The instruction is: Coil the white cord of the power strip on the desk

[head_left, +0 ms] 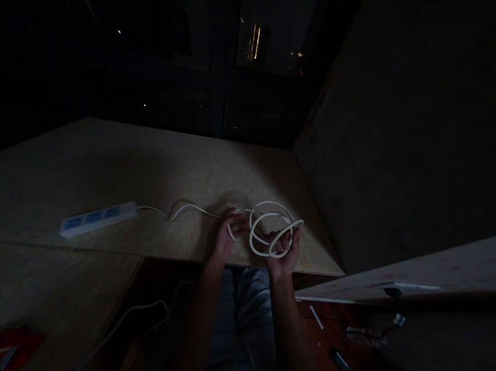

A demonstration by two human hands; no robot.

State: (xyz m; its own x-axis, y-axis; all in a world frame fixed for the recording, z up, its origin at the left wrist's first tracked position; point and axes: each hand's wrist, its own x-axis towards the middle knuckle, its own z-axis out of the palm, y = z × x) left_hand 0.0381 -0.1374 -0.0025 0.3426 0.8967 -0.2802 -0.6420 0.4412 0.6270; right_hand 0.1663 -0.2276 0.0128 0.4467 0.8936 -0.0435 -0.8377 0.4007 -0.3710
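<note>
A white power strip (97,218) with blue sockets lies on a dim wooden tabletop (104,172) at the left. Its white cable (186,208) runs right toward my hands. My right hand (283,253) is closed around several coiled loops of the cable (270,217), held just above the table's front edge. My left hand (228,234) sits beside it, fingers curled on the cable where it enters the coil. Both forearms rise from below, over my lap.
The room is very dark. A tall board (405,142) leans at the right, and another flat panel (405,276) lies at lower right. Another cable (130,318) trails on the floor at lower left, and a red object (6,351) sits at the left edge. Dark windows are behind.
</note>
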